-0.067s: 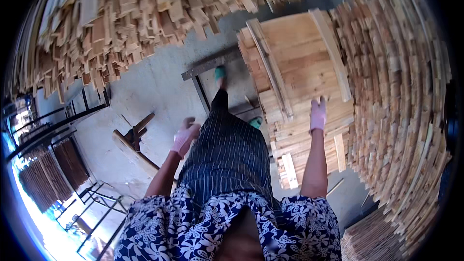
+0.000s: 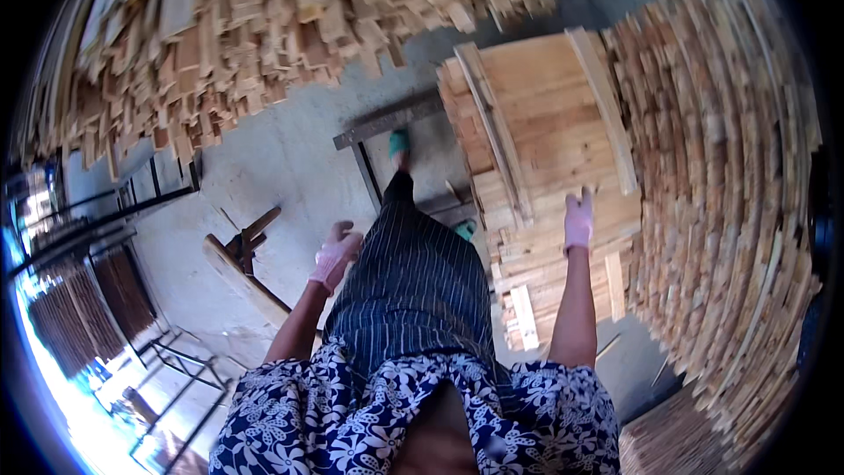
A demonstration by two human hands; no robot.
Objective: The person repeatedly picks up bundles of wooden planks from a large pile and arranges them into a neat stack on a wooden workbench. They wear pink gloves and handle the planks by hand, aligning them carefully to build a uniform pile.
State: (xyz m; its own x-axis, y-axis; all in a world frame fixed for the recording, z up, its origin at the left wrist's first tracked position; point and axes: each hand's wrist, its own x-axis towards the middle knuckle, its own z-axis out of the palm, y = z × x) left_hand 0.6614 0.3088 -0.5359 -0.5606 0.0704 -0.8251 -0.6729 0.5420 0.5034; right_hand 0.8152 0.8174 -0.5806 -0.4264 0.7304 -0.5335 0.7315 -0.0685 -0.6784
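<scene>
My left hand (image 2: 336, 257), in a pale pink glove, hangs beside my dark striped trousers (image 2: 413, 286). Its fingers are loosely bent and apart, with nothing seen in them. The right hand (image 2: 578, 222), gloved alike, is over the stack of wooden panels (image 2: 549, 149); its fingers are spread and hold nothing. Whether it touches the wood I cannot tell. Two long wooden strips lie across the top panel: a left strip (image 2: 492, 127) and a right strip (image 2: 605, 114). Shorter pale pieces, including a small board (image 2: 525, 317), rest at the stack's near end.
A dark metal frame (image 2: 362, 158) lies on the floor by my feet in green footwear. Left stands a wooden piece with a leg (image 2: 251, 268). Piled wood slats (image 2: 237, 44) fill the far left; a tall slat stack (image 2: 703, 141) rises at right. Metal racks (image 2: 180, 361) stand left.
The view has shifted slightly, so the panels and far slats sit a little lower. Both hands also appear slightly lower, still without anything in them.
</scene>
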